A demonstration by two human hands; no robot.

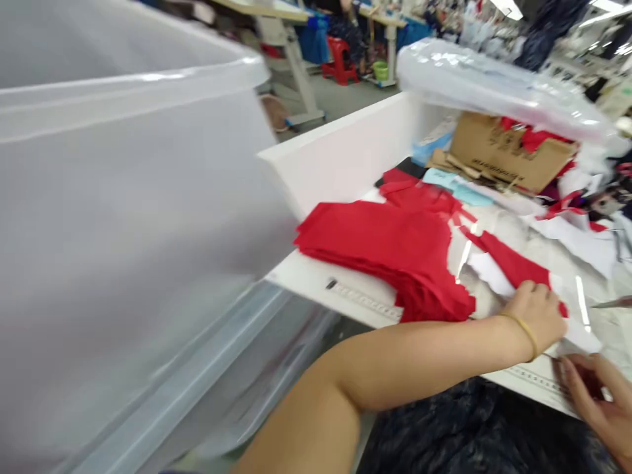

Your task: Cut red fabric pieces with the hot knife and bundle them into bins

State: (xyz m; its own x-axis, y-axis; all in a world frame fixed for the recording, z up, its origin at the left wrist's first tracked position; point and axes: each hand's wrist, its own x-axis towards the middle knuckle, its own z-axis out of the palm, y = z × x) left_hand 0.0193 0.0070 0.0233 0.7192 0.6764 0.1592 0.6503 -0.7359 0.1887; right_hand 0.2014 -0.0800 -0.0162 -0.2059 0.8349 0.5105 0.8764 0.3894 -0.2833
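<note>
And here we are at the white work table (pixel 301 280), with a stack of red cut fabric (pixel 390 243) lying in its middle and a long red strip (pixel 513 266) trailing off toward the table's near right corner. The left hand (pixel 536 316), gold bangle (pixel 524 332) at the wrist, is curled down over that strip and a white paper sheet (pixel 488 273), pressing rather than clearly pinching. The right hand (pixel 592 401) sits at the table's near edge, fingers curved; whether it's holding anything, I can't tell. That cloth looks light, soft and limp, ready to slide, so take it flat by the stack's thick edge. A translucent plastic bin (pixel 138 230) looms left of the table.
</note>
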